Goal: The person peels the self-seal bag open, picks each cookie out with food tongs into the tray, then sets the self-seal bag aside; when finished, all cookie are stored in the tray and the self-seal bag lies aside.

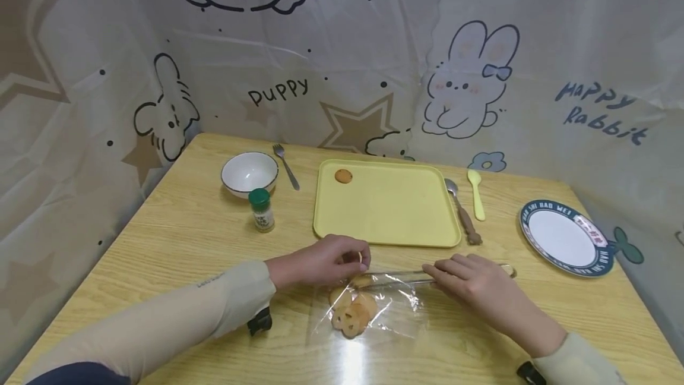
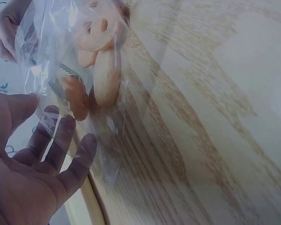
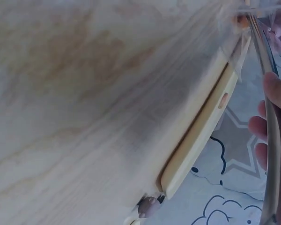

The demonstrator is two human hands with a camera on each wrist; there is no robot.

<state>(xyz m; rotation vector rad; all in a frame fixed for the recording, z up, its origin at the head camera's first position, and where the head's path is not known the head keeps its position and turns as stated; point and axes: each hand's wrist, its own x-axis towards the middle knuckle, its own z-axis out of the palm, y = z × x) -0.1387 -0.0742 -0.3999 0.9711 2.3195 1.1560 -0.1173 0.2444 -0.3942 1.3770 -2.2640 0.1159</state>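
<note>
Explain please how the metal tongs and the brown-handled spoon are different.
The tongs are held in the right hand; the spoon lies beside the yellow tray. The tongs reach into the clear bag, while the spoon is outside it. The tongs have two long, plain metal arms, but the spoon has one bowl and a brown handle. Both have shiny metal parts.
</note>
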